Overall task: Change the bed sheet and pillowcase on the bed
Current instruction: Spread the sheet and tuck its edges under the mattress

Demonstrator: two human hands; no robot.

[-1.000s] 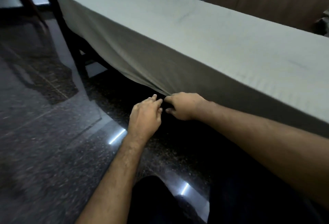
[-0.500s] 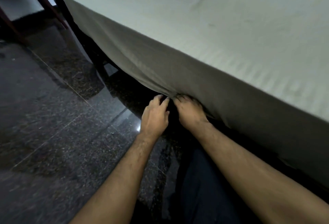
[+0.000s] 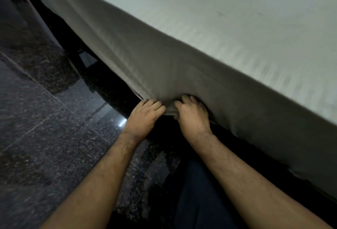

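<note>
The sheet's point(image 3: 182, 50) low edge is gripped by the left hand point(image 3: 145, 115) and the right hand point(image 3: 191, 117), side by side; the dark floor point(image 3: 45, 137) is seen below.

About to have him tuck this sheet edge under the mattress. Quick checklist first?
1. Left hand on sheet edge: ok, fingers curled at the hem.
2. Right hand gripping: ok, fabric bunched under its fingers.
3. Sheet top smooth: ok where visible.
4. Side drape flat: not ok, folds run towards the hands.
5. Gap under mattress: cannot tell, dark.
6. Floor by the knees: ok, nothing seen lying there.
</note>
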